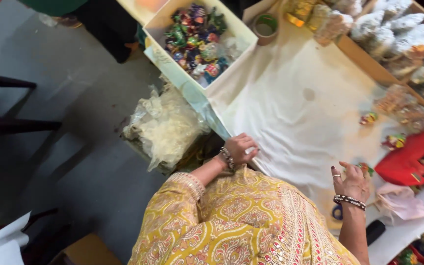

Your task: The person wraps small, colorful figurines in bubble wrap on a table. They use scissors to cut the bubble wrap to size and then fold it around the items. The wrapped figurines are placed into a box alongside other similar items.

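One white cloth covers the table and serves as the landmark for the rest; its far and right ends run out of the picture. Along the cloth's left edge, beyond the table, sits one heap of crumpled clear wrappers on a stand that is mostly hidden beneath it. At the cloth's far left corner rests one open cardboard box, filled with shiny foil-wrapped pieces in many colours (too tangled to count). Along the cloth's right edge runs one wooden tray packed with clear bags of goods, cut off by the frame, their number unclear. One red cloth item lies on the cloth's near right part, its shape hard to read. One roll of tape stands at the cloth's far edge beside the box.

Two hands show, both the person's own, each wrist with bangles. The left hand is curled shut, pinching the cloth's left edge between fingers and thumb. The right hand lies flat on the cloth's near right part, fingers spread wide, gripping nothing. Just past its fingertips lies one small foil-wrapped piece, partly hidden by the fingers. Two more such pieces lie farther off on the cloth, blurred.
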